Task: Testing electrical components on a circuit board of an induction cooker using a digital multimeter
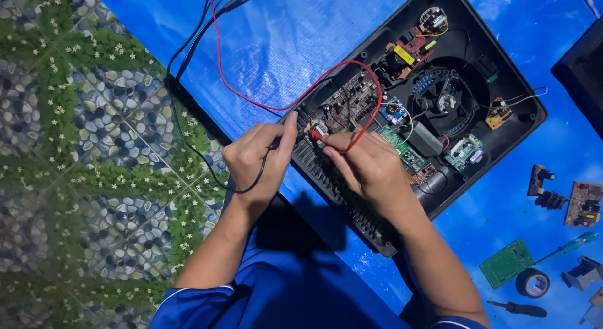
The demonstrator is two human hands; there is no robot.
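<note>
Red probe point(316, 135) pinched in right hand point(370, 169) fingers, black probe point(274, 143) in left hand point(256, 162), both tips on the near circuit board point(342, 106); steady, separate contact is advisable.

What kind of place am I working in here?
Likely an informal floor-level electronics repair spot: an opened appliance on a blue tarp over pebble-pattern tiles, with loose circuit boards and a screwdriver nearby.

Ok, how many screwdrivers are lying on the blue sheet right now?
2. A teal-handled screwdriver lies right of the green board; a black-handled screwdriver lies below the tape roll. Others may sit outside the picture.
</note>
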